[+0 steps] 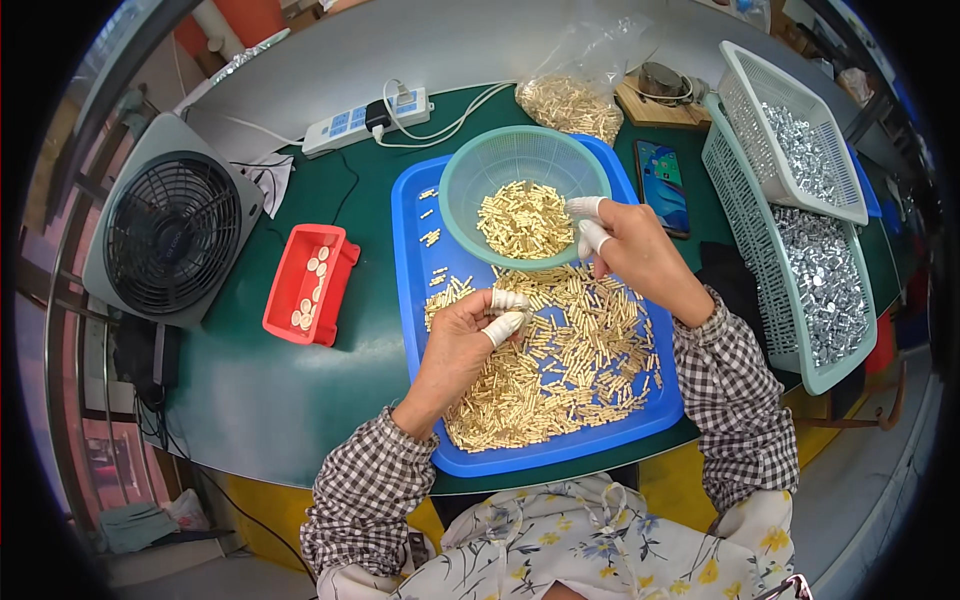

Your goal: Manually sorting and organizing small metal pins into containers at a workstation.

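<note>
A blue tray (412, 225) holds a wide spread of small brass-coloured cylindrical pins (600, 340). On its far part stands a green mesh basket (470, 180) with a pile of similar pins (525, 220) inside. My left hand (465, 335), with white finger covers on thumb and forefinger, hovers over the pins in the tray. Its fingertips are pinched together; whatever they hold is too small to make out. At the basket's right rim is my right hand (640, 250), also in white finger covers. Its thumb and forefinger are apart, with nothing visible between them.
A red bin (345, 265) with round discs and a fan (170, 230) stand left. Behind are a power strip (350, 125) and a bag of pins (570, 100). A phone (662, 185) and baskets of silvery parts (800, 200) (735, 190) lie right.
</note>
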Tool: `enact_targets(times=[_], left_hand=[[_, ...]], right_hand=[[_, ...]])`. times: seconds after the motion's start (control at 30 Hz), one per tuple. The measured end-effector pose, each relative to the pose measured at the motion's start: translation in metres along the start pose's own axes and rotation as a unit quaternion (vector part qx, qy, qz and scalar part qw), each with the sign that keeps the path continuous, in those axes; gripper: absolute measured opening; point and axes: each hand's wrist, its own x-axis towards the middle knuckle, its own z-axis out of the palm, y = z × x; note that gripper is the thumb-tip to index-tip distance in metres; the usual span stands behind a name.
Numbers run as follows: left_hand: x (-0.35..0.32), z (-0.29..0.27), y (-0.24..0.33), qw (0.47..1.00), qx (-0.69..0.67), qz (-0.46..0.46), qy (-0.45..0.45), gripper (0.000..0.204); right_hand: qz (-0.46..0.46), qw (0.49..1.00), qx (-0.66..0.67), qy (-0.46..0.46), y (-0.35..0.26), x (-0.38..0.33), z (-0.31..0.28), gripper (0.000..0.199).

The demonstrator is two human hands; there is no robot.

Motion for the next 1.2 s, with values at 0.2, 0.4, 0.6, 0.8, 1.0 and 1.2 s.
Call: enact_targets(times=[0.2,0.4,0.6,0.8,1.0,1.2], left_hand=[[-0.002,-0.008,-0.001,0.999,0.012,0.015,0.025,0.017],[0.011,-0.013,-0.009,0.985,-0.168,-0.029,0.038,0.015],[0.016,-0.01,-0.015,0.965,-0.254,-0.047,0.053,0.016],[0.018,-0.009,-0.018,0.962,-0.254,-0.06,0.08,0.016],[0.018,-0.011,-0.02,0.961,-0.26,-0.06,0.07,0.015],[0.017,-0.015,-0.024,0.963,-0.255,-0.055,0.069,0.015]], right_hand=[[-0.065,0.99,-0.122,0.028,-0.009,-0.003,0.006,0.031],[0.016,0.986,0.158,-0.054,-0.009,-0.035,0.028,0.026],[-0.037,0.997,0.064,-0.017,-0.002,-0.049,0.04,0.019],[-0.106,0.994,-0.001,0.021,0.009,-0.048,0.046,0.017],[-0.109,0.994,-0.009,0.022,0.01,-0.048,0.049,0.017],[-0.14,0.987,-0.076,0.035,0.016,-0.048,0.054,0.018]])
